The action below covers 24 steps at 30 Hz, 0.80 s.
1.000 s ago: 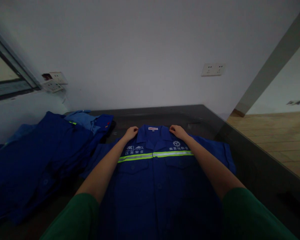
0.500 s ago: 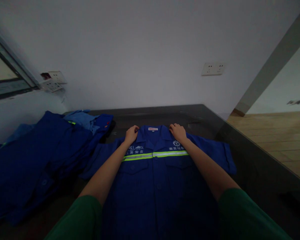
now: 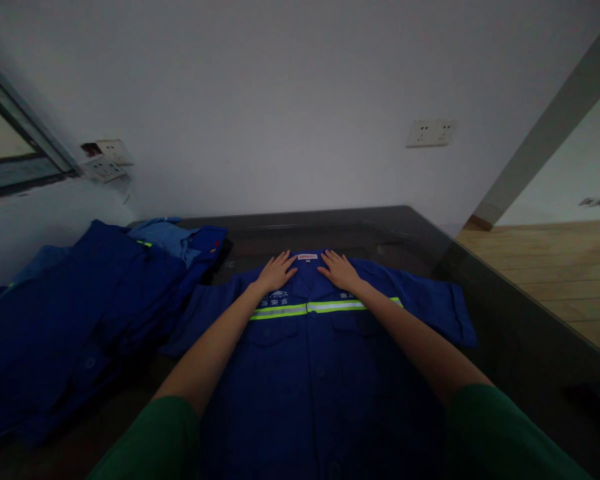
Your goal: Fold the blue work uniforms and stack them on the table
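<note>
A blue short-sleeved work shirt (image 3: 285, 360) lies spread front side up, collar at the far end, with a yellow-and-silver reflective strip (image 3: 280, 311) across its chest. My left hand (image 3: 277, 272) rests flat on the left side of the collar, fingers spread. On the collar's right side my right hand (image 3: 339, 270) lies flat too, its fingers apart. Between the hands shows the white and red neck label (image 3: 307, 257). My forearms cover parts of the chest lettering and the strip. Both sleeves stretch outward to the sides.
The shirt lies on a dark glossy table (image 3: 400, 233) against a white wall. To the left is a heap of blue work clothes (image 3: 80, 313), touching or close to the shirt's sleeve. Wall sockets (image 3: 431, 133) sit above the table. A dark object (image 3: 593, 403) lies at the right.
Both hands have moved inward along the collar, from gripping its outer shoulder edges to lying flat with fingers spread. The shirt has barely shifted.
</note>
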{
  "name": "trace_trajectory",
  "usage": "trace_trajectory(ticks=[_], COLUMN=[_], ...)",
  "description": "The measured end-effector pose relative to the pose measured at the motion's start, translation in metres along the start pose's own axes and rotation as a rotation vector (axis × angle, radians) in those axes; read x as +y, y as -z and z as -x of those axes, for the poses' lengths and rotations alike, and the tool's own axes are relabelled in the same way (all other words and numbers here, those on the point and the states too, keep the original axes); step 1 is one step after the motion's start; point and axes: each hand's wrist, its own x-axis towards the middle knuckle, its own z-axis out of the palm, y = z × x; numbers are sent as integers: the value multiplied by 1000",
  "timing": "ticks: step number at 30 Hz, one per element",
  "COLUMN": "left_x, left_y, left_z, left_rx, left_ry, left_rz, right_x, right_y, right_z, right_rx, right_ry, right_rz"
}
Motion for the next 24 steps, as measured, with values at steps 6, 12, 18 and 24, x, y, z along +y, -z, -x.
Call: trace_trajectory(ticks=[6, 12, 18, 24], left_x=[8, 15, 30, 48], left_y=[5, 7, 15, 10], left_z=[2, 7, 25, 52], left_rx=[-73, -45, 194, 18], left_ry=[111, 152, 141, 158], left_rz=[-71, -63, -67, -6], right_x=[3, 4, -8, -53], right_y=[-2, -3, 9, 5], right_z=[0, 5, 18, 55], right_rx=[-54, 83, 231, 59], right_ry=[-20, -25, 5, 109], right_rz=[14, -68, -168, -98])
